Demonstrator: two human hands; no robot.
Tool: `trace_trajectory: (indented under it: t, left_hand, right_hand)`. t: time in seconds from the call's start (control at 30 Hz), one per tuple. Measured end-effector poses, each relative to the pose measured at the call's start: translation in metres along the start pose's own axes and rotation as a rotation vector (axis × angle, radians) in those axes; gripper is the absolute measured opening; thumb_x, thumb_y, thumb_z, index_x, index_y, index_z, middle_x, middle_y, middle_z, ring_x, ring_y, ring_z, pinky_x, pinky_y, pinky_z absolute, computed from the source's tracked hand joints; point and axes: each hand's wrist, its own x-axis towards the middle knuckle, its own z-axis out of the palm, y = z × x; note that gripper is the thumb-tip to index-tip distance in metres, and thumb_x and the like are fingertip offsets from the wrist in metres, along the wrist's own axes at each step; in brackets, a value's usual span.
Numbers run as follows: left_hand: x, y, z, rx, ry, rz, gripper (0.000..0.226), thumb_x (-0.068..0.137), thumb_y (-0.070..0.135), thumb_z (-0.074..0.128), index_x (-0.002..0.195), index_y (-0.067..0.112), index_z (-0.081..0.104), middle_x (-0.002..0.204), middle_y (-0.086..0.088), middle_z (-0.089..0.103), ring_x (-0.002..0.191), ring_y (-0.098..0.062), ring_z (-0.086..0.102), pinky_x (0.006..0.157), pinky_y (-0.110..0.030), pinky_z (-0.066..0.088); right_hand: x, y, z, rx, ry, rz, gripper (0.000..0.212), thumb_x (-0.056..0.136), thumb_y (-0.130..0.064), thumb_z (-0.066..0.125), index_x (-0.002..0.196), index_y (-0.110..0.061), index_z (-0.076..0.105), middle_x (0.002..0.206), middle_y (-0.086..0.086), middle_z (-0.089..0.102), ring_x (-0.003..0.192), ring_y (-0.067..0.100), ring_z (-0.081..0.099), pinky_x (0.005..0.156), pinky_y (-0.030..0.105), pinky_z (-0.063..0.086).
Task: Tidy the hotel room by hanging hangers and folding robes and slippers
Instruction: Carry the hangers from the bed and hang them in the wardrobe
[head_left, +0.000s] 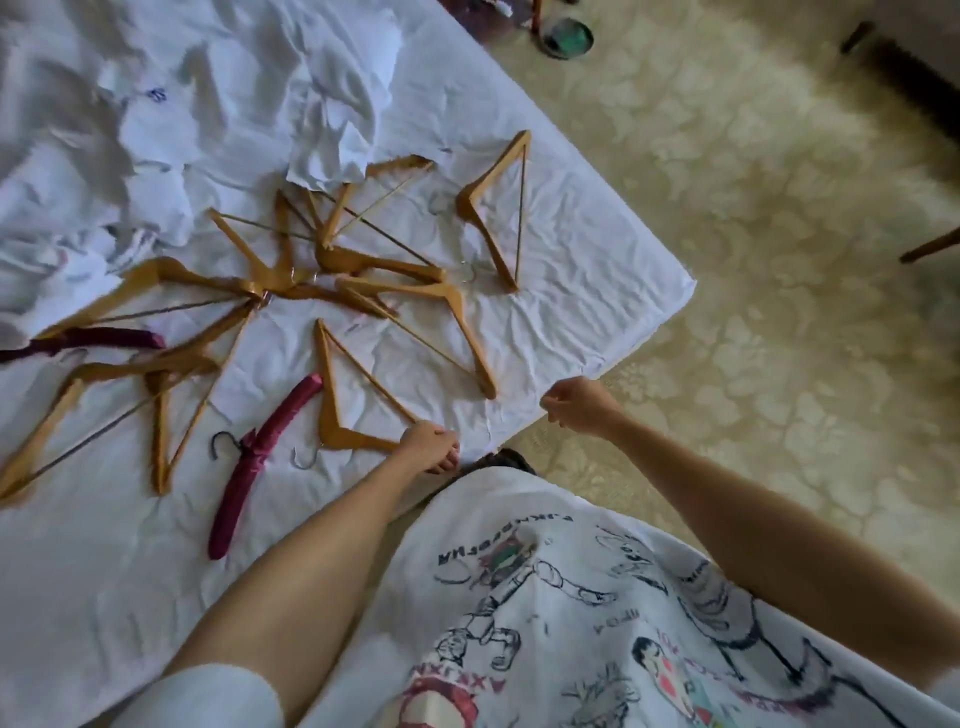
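Several wooden hangers lie scattered on the white bed sheet (571, 249). My left hand (431, 447) grips the end of the nearest wooden hanger (332, 410) near the bed's front edge. A padded maroon hanger (254, 462) lies just left of it, and another maroon hanger (93, 338) lies at the far left. One wooden hanger (493, 208) rests apart toward the bed's corner. My right hand (576, 405) hovers past the bed edge over the carpet, fingers curled, holding nothing that I can see. Crumpled white cloth (156, 130) is heaped at the back left.
Patterned beige carpet (779, 260) spreads to the right of the bed. A round green-topped object (566, 36) sits on the floor at the top. Dark furniture legs (857, 36) stand at the upper right. My printed white shirt (571, 623) fills the bottom of the view.
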Motion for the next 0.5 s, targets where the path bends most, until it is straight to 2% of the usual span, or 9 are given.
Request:
trace_trajectory:
  t: [0.17, 0.3, 0.37, 0.5]
  left_hand:
    - [0.047, 0.069, -0.042, -0.116, 0.031, 0.004, 0.025, 0.098, 0.019, 0.053, 0.085, 0.006, 0.070, 0.079, -0.009, 0.072, 0.058, -0.017, 0.064, 0.050, -0.024, 0.052]
    - [0.066, 0.100, -0.068, -0.185, 0.046, -0.011, 0.021, 0.099, 0.021, 0.056, 0.090, 0.010, 0.072, 0.079, -0.004, 0.073, 0.063, -0.013, 0.066, 0.049, -0.019, 0.048]
    - [0.080, 0.108, -0.077, -0.215, 0.058, -0.024, 0.021, 0.098, 0.022, 0.057, 0.088, 0.010, 0.072, 0.078, -0.004, 0.074, 0.064, -0.013, 0.068, 0.051, -0.021, 0.050]
    - [0.113, 0.112, -0.078, -0.263, 0.114, -0.081, 0.024, 0.094, 0.022, 0.056, 0.080, 0.011, 0.073, 0.075, -0.005, 0.075, 0.067, -0.017, 0.071, 0.055, -0.027, 0.055]
  right_hand:
    - [0.081, -0.010, -0.060, -0.116, -0.027, 0.052, 0.014, 0.095, -0.020, 0.057, 0.088, -0.022, 0.069, 0.084, 0.002, 0.073, 0.064, 0.004, 0.064, 0.052, 0.014, 0.044]
    - [0.129, -0.021, -0.094, -0.176, -0.102, 0.089, 0.016, 0.098, -0.020, 0.058, 0.101, -0.012, 0.071, 0.085, 0.002, 0.072, 0.069, 0.010, 0.066, 0.056, 0.016, 0.046]
    - [0.155, -0.033, -0.107, -0.184, -0.126, 0.091, 0.016, 0.098, -0.022, 0.058, 0.101, -0.013, 0.072, 0.085, 0.002, 0.074, 0.070, 0.013, 0.068, 0.060, 0.019, 0.048]
    - [0.212, -0.056, -0.123, -0.221, -0.181, 0.051, 0.016, 0.097, -0.021, 0.058, 0.096, -0.015, 0.073, 0.084, 0.002, 0.075, 0.065, 0.009, 0.067, 0.056, 0.014, 0.044]
